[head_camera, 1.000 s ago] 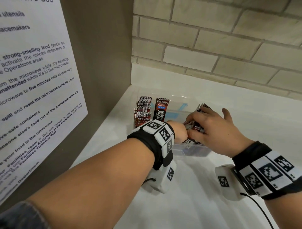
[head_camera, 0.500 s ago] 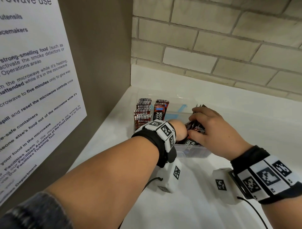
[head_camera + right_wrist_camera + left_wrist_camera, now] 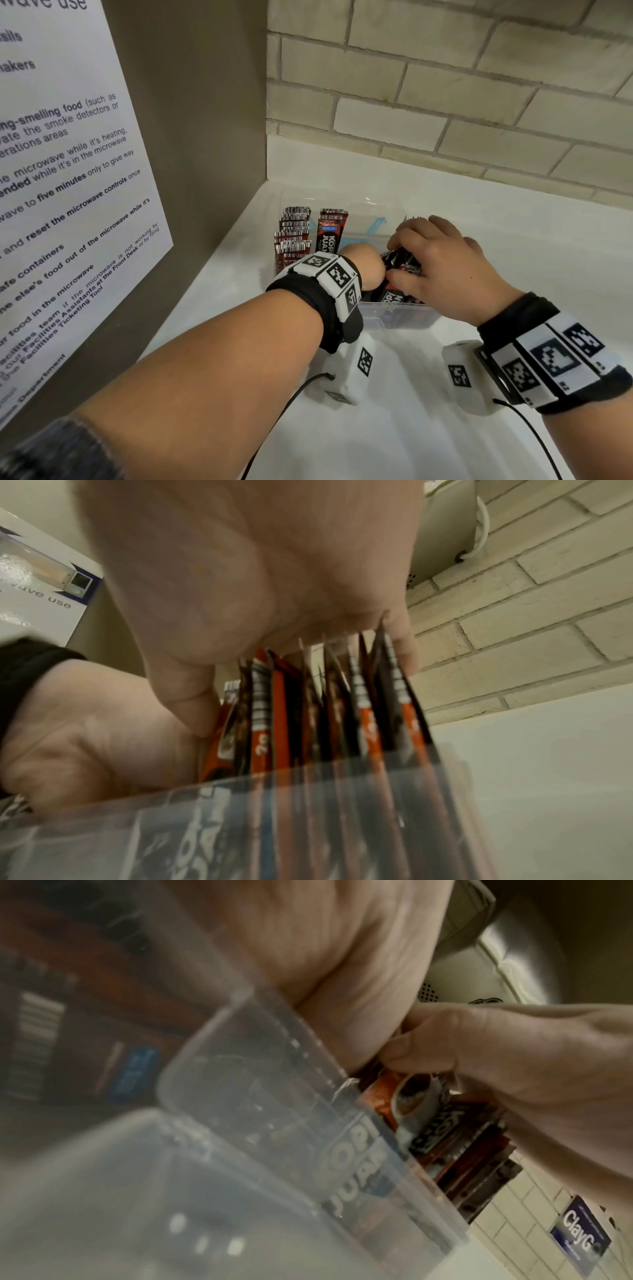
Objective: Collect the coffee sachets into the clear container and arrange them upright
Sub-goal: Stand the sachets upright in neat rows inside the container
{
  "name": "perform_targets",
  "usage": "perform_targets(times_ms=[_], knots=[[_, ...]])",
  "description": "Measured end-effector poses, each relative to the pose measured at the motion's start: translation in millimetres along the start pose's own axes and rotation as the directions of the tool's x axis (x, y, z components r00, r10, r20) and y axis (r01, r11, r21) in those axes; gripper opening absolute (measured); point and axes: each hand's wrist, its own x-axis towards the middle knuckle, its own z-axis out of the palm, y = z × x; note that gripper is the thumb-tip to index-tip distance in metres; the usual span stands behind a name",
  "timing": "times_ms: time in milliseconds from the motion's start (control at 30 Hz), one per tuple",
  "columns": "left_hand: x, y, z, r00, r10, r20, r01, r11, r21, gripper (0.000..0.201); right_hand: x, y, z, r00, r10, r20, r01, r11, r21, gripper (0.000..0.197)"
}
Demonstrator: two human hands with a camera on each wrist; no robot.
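A clear container [image 3: 394,311] stands on the white counter. Several red-and-black coffee sachets [image 3: 296,233] stand upright at its far left end. A bundle of sachets [image 3: 390,298] stands in the near right part, edges up in the right wrist view [image 3: 363,710]. My right hand [image 3: 397,260] grips the bundle's tops from above, thumb on the near side. My left hand [image 3: 363,270] reaches into the container beside the bundle. Its fingers curl down against the bundle's left side and are mostly hidden.
A brown panel carrying a printed microwave notice [image 3: 68,171] walls off the left side. A brick wall [image 3: 445,102] runs behind the white counter [image 3: 496,246]. Wrist camera cables trail toward me near the front edge.
My right hand has closed further over the bundle's tops, which stuck out past the fingers before. The left hand stays in the container beside it.
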Motion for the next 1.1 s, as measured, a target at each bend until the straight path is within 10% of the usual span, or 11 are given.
perform_targets(times_ms=[533,1100], knots=[[-17.6,1.5,-13.2,0.995,0.048,-0.084,-0.070,0.956,-0.286,0.038,6.1,13.7,3.4,0.999,0.021,0.041,-0.029,0.977,0.211,0.051],[-34.2,4.7,-14.5,0.984,0.057,0.170,-0.009,0.962,-0.273,0.037,6.6,13.6,7.8,0.999,0.001,-0.046,0.009,0.974,0.228,0.034]])
